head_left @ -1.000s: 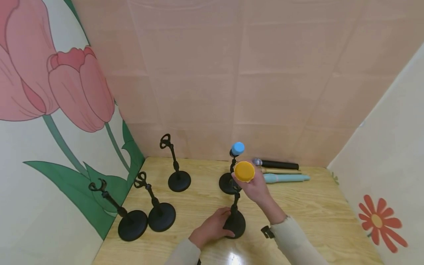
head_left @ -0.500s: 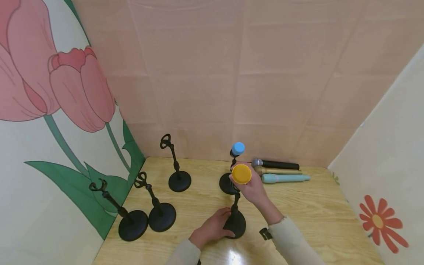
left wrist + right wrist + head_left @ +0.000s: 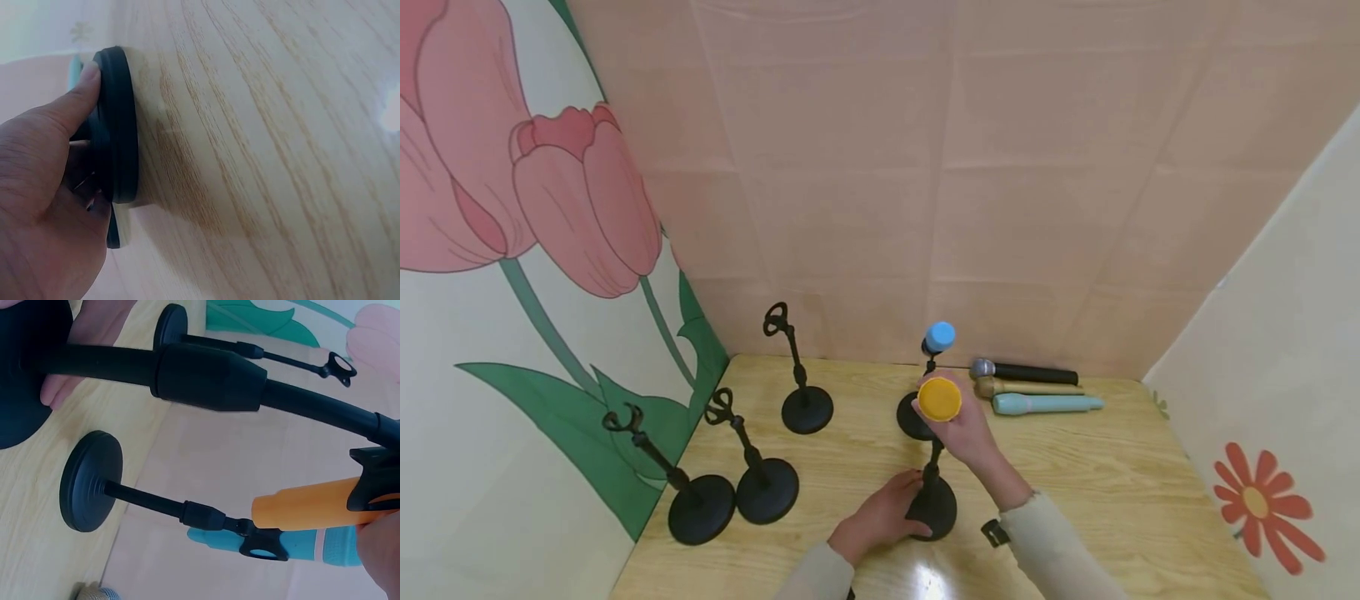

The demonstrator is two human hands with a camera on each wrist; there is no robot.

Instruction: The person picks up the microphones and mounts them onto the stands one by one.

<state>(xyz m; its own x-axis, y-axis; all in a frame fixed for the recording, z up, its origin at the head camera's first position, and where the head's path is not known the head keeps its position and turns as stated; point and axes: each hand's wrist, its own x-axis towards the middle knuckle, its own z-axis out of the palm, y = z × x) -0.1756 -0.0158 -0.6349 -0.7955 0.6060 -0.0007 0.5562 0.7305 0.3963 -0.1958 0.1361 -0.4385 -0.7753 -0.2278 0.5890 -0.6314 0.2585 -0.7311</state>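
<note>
My right hand (image 3: 966,429) holds an orange-yellow microphone (image 3: 940,399) by its upper part, above the near black microphone stand (image 3: 934,507). In the right wrist view, the orange microphone's tapered handle (image 3: 306,505) overlaps that stand's clip (image 3: 369,481); how far it is seated cannot be told. The left hand (image 3: 883,508) grips the round base of the same stand, thumb on one side and fingers on the other, as the left wrist view shows at the base (image 3: 117,125). Just behind, a blue microphone (image 3: 940,336) sits in another stand's clip (image 3: 262,544).
Several black stands with bare clips occupy the left side: a back one (image 3: 806,408), a middle one (image 3: 767,490) and a left one (image 3: 700,508). At the back right lie a black microphone (image 3: 1033,373), a gold one (image 3: 1030,387) and a turquoise one (image 3: 1048,404).
The right hand with the orange microphone has moved slightly left and down, over the near stand's clip. The left hand stays on the base.
</note>
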